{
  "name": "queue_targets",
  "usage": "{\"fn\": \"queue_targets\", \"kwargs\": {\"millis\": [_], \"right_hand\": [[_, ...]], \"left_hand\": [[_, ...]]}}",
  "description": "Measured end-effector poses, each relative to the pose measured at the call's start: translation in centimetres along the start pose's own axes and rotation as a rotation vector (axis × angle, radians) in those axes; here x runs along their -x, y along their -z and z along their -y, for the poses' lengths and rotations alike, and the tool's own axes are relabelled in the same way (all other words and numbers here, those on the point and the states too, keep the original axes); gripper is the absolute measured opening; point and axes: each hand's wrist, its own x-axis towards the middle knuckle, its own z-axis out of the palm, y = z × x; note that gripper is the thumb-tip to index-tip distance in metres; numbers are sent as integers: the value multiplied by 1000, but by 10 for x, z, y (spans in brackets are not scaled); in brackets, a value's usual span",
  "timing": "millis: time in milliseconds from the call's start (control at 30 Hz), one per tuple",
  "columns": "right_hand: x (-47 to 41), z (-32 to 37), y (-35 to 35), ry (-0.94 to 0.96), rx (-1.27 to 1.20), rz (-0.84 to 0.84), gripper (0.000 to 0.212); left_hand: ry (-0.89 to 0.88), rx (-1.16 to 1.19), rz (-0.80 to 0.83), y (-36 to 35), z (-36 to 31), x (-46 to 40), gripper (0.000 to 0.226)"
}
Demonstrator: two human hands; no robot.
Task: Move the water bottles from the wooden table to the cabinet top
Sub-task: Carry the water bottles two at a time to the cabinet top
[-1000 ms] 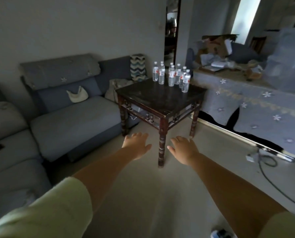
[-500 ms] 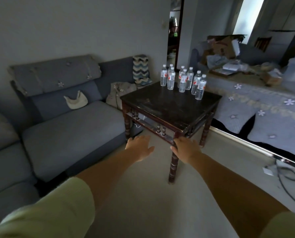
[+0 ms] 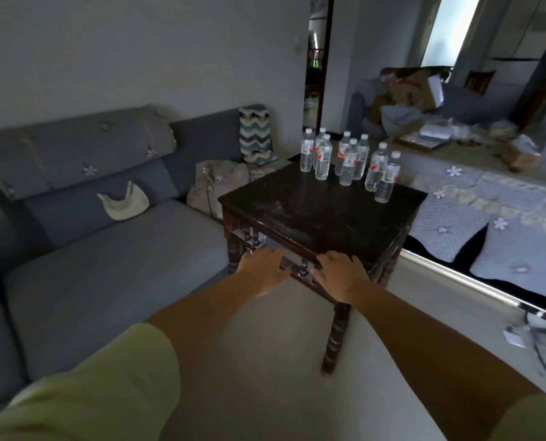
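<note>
Head view: left hand (image 3: 263,271) and right hand (image 3: 340,275) hover empty, fingers loosely spread, at the wooden table's (image 3: 316,214) near edge. Water bottles (image 3: 349,162) cluster tightly at its far side — reaching across likely topples neighbours.

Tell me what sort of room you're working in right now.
Most likely a home living room: a grey sectional sofa along the wall, a small dark wooden table holding water bottles, and a long low cabinet draped in a flowered quilted cover.
</note>
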Motion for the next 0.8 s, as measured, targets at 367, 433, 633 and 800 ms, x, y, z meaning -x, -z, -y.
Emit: {"fn": "queue_targets", "kwargs": {"millis": [367, 433, 633, 800], "right_hand": [[-177, -98, 13, -144, 0, 83, 53], [-207, -114, 21, -164, 4, 88, 54], [-261, -150, 18, -225, -13, 149, 53], [-307, -190, 14, -291, -40, 137, 54]], "left_hand": [[-2, -34, 74, 16, 7, -197, 55], [-9, -16, 62, 16, 4, -234, 55], [-41, -10, 116, 5, 1, -317, 55], [-126, 27, 153, -2, 0, -397, 56]]}}
